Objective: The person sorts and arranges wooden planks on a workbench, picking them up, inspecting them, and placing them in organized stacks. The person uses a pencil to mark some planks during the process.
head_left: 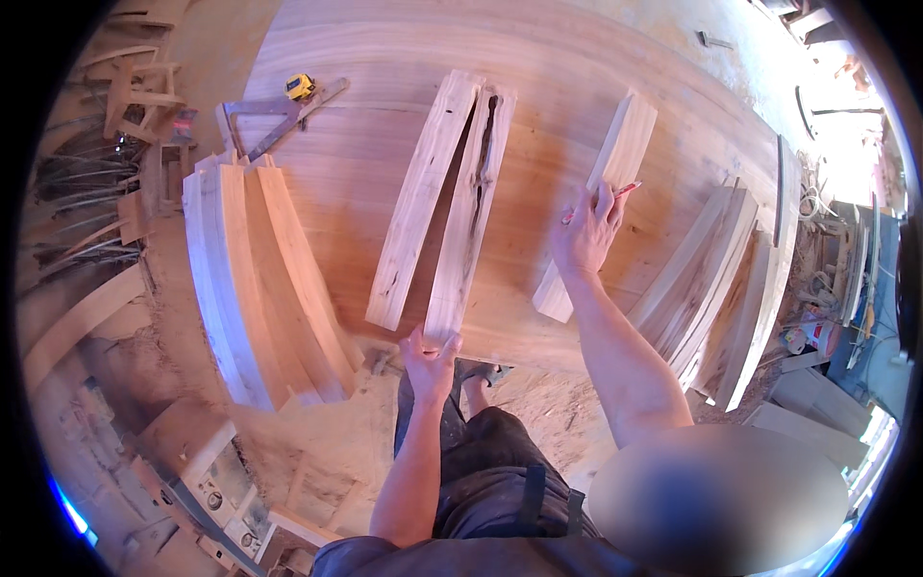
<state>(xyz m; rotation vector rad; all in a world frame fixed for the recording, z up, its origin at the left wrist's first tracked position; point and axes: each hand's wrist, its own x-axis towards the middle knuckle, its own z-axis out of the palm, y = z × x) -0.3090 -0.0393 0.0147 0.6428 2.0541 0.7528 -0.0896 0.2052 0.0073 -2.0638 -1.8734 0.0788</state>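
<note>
My left hand (430, 363) closes on the near end of a pale wooden board (460, 260) that has a long dark crack. Close beside it on the left lies a second wooden board (413, 216), with a narrow gap between them. Farther right, my right hand (586, 236) holds a red pencil (627, 188) between its fingers. That hand rests over a third wooden board (627, 137) and hides its middle. All three boards lie lengthwise on a broad wooden tabletop (365, 144).
Boards are stacked at the table's left edge (221, 260) and right edge (721, 260). At the far left lie a yellow tape measure (300, 87) and an angled square (279, 137). Wood scraps (135, 101) crowd the floor on the left. A rounded, blurred shape (716, 500) covers the lower right.
</note>
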